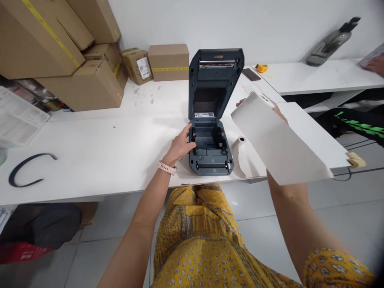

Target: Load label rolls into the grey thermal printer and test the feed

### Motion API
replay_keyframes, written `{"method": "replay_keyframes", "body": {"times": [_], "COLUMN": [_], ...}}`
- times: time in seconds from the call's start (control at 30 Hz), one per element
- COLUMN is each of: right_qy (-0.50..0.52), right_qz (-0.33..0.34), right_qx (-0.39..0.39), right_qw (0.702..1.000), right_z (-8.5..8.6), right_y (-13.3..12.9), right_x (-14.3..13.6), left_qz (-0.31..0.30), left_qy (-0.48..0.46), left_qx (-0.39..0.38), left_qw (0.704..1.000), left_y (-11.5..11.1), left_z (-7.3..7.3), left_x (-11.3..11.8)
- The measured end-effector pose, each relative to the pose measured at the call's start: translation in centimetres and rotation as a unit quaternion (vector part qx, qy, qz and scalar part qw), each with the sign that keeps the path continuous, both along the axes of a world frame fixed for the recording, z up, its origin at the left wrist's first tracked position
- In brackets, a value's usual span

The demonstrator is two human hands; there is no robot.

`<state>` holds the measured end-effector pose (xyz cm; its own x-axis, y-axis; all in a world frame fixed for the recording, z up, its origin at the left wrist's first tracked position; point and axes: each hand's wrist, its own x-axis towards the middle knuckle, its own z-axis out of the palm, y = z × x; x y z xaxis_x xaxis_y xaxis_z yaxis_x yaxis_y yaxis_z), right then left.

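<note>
A dark label printer (210,158) stands on the white table with its lid (214,86) raised, so its inner compartment shows. My left hand (180,146) rests at the printer's left edge, fingers apart, thumb over the rim, holding nothing. My right hand (279,111) grips a roll of white paper (258,110) to the right of the printer. A long loose sheet hangs from that roll over my right wrist and hides part of the hand. Between printer and sheet, a small white roll (240,150) with a dark core opening lies on the table.
Cardboard boxes (87,86) are stacked at the back left. A black band (27,172) lies on the left. Behind the printer's right side are a phone (251,75) and yellow tape measure (262,68). A bottle (328,44) and another person's hand (376,65) are far right.
</note>
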<state>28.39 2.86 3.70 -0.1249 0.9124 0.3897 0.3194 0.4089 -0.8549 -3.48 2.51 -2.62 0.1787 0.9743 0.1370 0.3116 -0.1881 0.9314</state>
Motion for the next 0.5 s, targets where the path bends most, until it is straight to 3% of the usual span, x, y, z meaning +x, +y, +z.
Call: {"method": "replay_keyframes", "body": {"times": [0.07, 0.13, 0.27, 0.4, 0.5], "right_qy": [0.078, 0.089, 0.101, 0.069, 0.056], "right_qz": [-0.024, -0.035, -0.043, -0.057, -0.055], "right_qx": [-0.062, -0.104, -0.174, -0.199, -0.187], "right_qw": [0.995, 0.99, 0.978, 0.976, 0.979], "right_z": [-0.3, -0.9, -3.6, -6.5, -7.7], "right_y": [1.8, 4.3, 8.3, 9.5, 9.6], "right_x": [0.8, 1.4, 1.5, 0.7, 0.5], "left_qz": [0.003, 0.006, 0.008, 0.001, 0.007], "left_qy": [0.002, 0.003, -0.016, -0.044, -0.057], "left_qx": [-0.009, -0.012, 0.011, -0.008, -0.008], "left_qw": [1.0, 1.0, 1.0, 0.999, 0.998], "left_y": [0.0, 0.0, 0.0, 0.1, 0.0], "left_z": [0.0, 0.0, -0.3, -0.6, -0.7], "left_x": [0.0, 0.0, 0.0, 0.0, 0.0]}}
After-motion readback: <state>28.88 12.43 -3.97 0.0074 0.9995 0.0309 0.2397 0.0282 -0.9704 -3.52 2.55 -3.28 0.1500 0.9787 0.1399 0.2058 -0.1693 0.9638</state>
